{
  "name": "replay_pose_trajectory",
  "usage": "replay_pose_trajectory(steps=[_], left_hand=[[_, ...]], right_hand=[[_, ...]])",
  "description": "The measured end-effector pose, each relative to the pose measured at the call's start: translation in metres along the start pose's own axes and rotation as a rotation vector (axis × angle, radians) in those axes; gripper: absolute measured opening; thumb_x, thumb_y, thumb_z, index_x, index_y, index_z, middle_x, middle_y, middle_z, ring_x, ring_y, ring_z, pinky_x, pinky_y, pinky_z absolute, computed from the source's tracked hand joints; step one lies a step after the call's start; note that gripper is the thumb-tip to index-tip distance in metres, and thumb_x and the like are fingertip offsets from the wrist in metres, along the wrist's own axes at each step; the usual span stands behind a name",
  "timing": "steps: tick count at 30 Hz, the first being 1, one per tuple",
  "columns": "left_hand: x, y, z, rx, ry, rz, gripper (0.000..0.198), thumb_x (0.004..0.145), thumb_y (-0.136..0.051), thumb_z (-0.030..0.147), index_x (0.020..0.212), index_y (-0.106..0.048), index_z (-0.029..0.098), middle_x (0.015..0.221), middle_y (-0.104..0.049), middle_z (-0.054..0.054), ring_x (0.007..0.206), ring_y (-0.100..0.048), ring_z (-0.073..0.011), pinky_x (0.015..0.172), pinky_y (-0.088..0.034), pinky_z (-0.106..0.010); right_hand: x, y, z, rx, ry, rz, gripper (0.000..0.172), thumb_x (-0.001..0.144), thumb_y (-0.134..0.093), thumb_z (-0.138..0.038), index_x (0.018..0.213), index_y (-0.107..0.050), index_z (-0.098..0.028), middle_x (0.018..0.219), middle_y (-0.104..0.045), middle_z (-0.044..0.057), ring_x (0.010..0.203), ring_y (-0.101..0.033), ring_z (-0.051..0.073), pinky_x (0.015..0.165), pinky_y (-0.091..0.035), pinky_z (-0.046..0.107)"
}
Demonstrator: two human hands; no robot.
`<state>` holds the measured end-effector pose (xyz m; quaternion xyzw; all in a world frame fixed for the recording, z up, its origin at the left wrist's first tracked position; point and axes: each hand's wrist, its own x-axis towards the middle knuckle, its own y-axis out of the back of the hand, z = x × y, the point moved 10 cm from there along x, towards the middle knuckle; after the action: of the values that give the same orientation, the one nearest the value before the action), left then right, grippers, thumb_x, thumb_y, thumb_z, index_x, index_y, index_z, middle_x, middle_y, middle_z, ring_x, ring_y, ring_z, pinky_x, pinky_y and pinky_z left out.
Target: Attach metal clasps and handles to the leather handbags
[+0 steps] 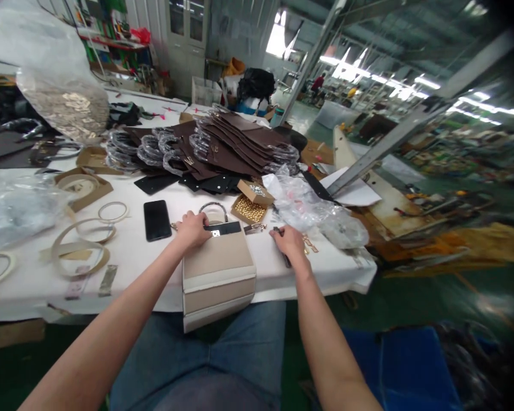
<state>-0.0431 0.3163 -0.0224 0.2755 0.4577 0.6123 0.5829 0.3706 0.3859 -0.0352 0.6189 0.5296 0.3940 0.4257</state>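
Note:
A beige, boxy handbag piece lies in front of me, its near end overhanging the table edge. Its far end has a dark strip with a small shiny metal plate and a curved handle beyond. My left hand is closed on the bag's far left corner, fingertips beside the plate. To the right of the bag, my right hand is closed round a slim dark tool whose kind I cannot make out. Gold-coloured metal fittings lie just beyond that hand.
Left of the bag lie a black phone and several tape rolls. Small boxes hold gold beads and silver pieces. Brown bag panels with wrapped handles are piled behind. Clear plastic bags crowd the right side.

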Motion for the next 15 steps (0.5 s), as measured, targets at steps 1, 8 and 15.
replay_pose_trajectory(steps=[1, 8, 15], left_hand=[[0.0, 0.0, 0.0, -0.004, 0.01, 0.003, 0.036, 0.085, -0.081, 0.048, 0.115, -0.074, 0.029, 0.133, -0.061, -0.016, 0.132, -0.059, -0.0424, 0.113, -0.047, -0.063], [-0.001, 0.002, 0.0, -0.047, 0.05, 0.018, 0.027, 0.084, -0.079, 0.037, 0.11, -0.077, 0.029, 0.14, -0.058, -0.017, 0.137, -0.055, -0.0431, 0.115, -0.046, -0.065], [0.006, -0.002, 0.008, -0.084, -0.065, -0.029, 0.016, 0.085, -0.075, 0.028, 0.099, -0.082, 0.026, 0.122, -0.07, -0.013, 0.114, -0.068, -0.0349, 0.115, -0.044, -0.058]], right_hand=[[-0.001, 0.005, -0.002, 0.069, -0.001, 0.048, 0.036, 0.097, -0.075, -0.05, 0.109, -0.075, -0.016, 0.11, -0.081, 0.021, 0.107, -0.077, 0.034, 0.098, -0.057, 0.042], [-0.038, 0.063, -0.083, 1.172, 0.28, 0.242, 0.046, 0.1, -0.082, -0.052, 0.131, -0.059, -0.026, 0.082, -0.064, -0.005, 0.063, -0.058, 0.013, 0.063, -0.053, 0.026], [-0.056, 0.035, -0.236, 1.43, 0.48, -0.054, 0.039, 0.101, -0.083, -0.06, 0.099, -0.069, -0.023, 0.066, -0.051, -0.008, 0.049, -0.044, 0.008, 0.048, -0.042, 0.023]])
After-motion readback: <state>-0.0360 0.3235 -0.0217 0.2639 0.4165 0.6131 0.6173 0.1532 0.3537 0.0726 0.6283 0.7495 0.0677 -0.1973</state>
